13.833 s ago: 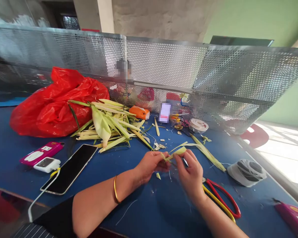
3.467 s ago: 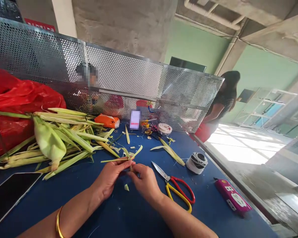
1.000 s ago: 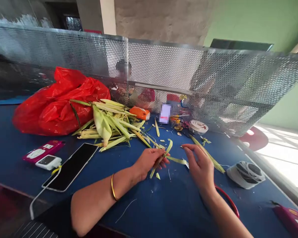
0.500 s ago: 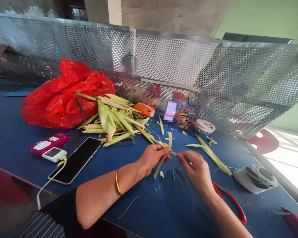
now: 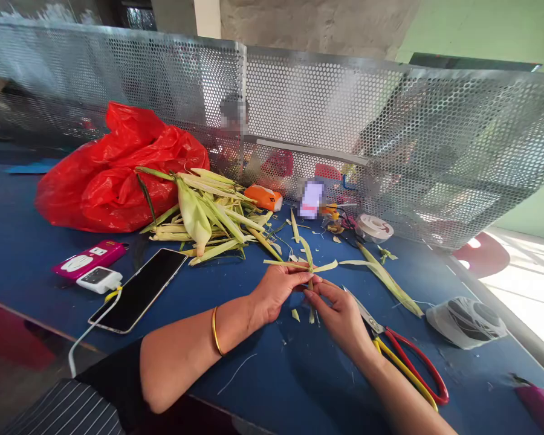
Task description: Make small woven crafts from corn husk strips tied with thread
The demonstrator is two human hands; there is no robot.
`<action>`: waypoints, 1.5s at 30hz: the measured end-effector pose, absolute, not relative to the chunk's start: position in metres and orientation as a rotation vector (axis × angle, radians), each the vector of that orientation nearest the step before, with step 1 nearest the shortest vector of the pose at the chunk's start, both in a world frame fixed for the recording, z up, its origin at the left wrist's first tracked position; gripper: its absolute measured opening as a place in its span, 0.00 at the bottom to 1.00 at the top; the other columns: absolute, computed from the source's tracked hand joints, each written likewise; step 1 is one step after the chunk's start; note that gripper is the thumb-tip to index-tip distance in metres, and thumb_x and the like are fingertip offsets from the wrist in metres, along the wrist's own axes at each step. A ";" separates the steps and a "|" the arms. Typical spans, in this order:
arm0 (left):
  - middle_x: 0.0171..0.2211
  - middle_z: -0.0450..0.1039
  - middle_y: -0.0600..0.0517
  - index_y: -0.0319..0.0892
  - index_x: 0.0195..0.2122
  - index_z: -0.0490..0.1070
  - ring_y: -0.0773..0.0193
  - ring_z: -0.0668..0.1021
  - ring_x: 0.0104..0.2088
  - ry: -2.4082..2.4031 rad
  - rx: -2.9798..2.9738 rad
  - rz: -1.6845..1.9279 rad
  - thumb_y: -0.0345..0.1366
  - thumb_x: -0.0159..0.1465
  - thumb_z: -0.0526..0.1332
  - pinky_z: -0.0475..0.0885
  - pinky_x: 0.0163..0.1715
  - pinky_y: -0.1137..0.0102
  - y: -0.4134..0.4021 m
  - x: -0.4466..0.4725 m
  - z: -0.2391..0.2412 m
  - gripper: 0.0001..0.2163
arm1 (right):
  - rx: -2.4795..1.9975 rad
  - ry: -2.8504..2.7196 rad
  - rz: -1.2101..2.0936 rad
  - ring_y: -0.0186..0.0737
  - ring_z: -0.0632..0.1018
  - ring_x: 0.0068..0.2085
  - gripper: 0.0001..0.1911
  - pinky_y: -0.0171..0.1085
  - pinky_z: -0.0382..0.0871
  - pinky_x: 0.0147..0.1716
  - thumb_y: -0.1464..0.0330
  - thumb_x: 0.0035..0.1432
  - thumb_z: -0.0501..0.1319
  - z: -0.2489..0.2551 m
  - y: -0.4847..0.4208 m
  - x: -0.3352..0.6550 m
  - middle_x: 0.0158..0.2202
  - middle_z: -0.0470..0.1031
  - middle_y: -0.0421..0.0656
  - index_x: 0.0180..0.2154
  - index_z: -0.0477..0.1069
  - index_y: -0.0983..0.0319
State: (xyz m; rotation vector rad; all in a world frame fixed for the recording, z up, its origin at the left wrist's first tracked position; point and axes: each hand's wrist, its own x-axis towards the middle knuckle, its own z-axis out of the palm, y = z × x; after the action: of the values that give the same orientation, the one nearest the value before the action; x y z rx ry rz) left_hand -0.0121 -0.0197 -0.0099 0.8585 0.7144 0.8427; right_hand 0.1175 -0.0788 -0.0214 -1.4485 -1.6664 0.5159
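Pale green corn husk strips (image 5: pixel 307 249) cross one another between my fingers at the middle of the table. My left hand (image 5: pixel 281 287) pinches them where they cross, and a gold bangle circles that wrist. Close against it, my right hand (image 5: pixel 340 308) has its thumb and fingers closed on the lower part of the same strips. Scissors (image 5: pixel 405 356) with red and yellow handles lie partly under my right forearm. A pile of corn husks (image 5: pixel 208 220) rests beyond my left hand. Another long husk (image 5: pixel 392 284) lies to the right.
A red plastic bag (image 5: pixel 118 175) bulges behind the pile. A black-screened phone (image 5: pixel 140 290) lies left, beside a white charger (image 5: pixel 100 279). A thread spool (image 5: pixel 466 323) and a tape roll (image 5: pixel 375 228) are at right. A perforated metal screen (image 5: pixel 317 103) borders the back; a person is behind it.
My right hand has moved left, close to my left hand. The strips now spread in a cross shape, and more of the scissors shows beside my right forearm.
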 end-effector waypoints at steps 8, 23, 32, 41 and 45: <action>0.32 0.80 0.46 0.37 0.36 0.77 0.62 0.79 0.34 0.730 0.836 0.879 0.34 0.49 0.72 0.72 0.39 0.67 -0.017 -0.014 -0.011 0.13 | -1.443 -1.413 0.760 0.37 0.70 0.29 0.20 0.35 0.64 0.30 0.53 0.59 0.58 -0.021 -0.074 0.125 0.25 0.70 0.40 0.25 0.71 0.61; 0.36 0.80 0.46 0.40 0.46 0.75 0.60 0.81 0.34 0.672 1.025 0.672 0.47 0.58 0.65 0.72 0.37 0.67 -0.011 -0.023 0.001 0.19 | -1.223 -0.705 0.846 0.35 0.72 0.25 0.19 0.34 0.67 0.26 0.54 0.39 0.73 -0.006 -0.067 0.148 0.23 0.75 0.41 0.27 0.78 0.63; 0.35 0.79 0.48 0.40 0.41 0.78 0.65 0.79 0.30 0.687 1.286 0.525 0.40 0.57 0.67 0.68 0.30 0.72 -0.023 -0.017 -0.008 0.13 | -1.319 -0.925 0.762 0.36 0.72 0.25 0.17 0.34 0.65 0.25 0.55 0.42 0.71 -0.015 -0.070 0.135 0.22 0.75 0.40 0.28 0.79 0.63; 0.37 0.79 0.48 0.41 0.44 0.77 0.62 0.80 0.36 0.572 1.207 0.569 0.43 0.58 0.66 0.71 0.37 0.69 -0.024 -0.016 -0.004 0.15 | -1.399 -0.991 0.610 0.34 0.70 0.23 0.15 0.33 0.64 0.23 0.56 0.49 0.67 -0.017 -0.072 0.139 0.22 0.74 0.39 0.31 0.78 0.63; 0.35 0.79 0.47 0.38 0.40 0.77 0.65 0.79 0.28 0.738 1.253 0.539 0.40 0.56 0.67 0.65 0.26 0.73 -0.026 -0.014 -0.011 0.14 | -1.410 -1.110 0.631 0.36 0.74 0.27 0.14 0.34 0.67 0.27 0.57 0.52 0.66 -0.019 -0.074 0.132 0.26 0.78 0.41 0.29 0.77 0.62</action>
State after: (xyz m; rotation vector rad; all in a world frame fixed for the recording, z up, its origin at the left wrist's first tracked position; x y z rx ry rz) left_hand -0.0140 -0.0263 -0.0113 1.2533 0.7377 0.5393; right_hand 0.1321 -0.0744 -0.0188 -1.4101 -1.1103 0.6308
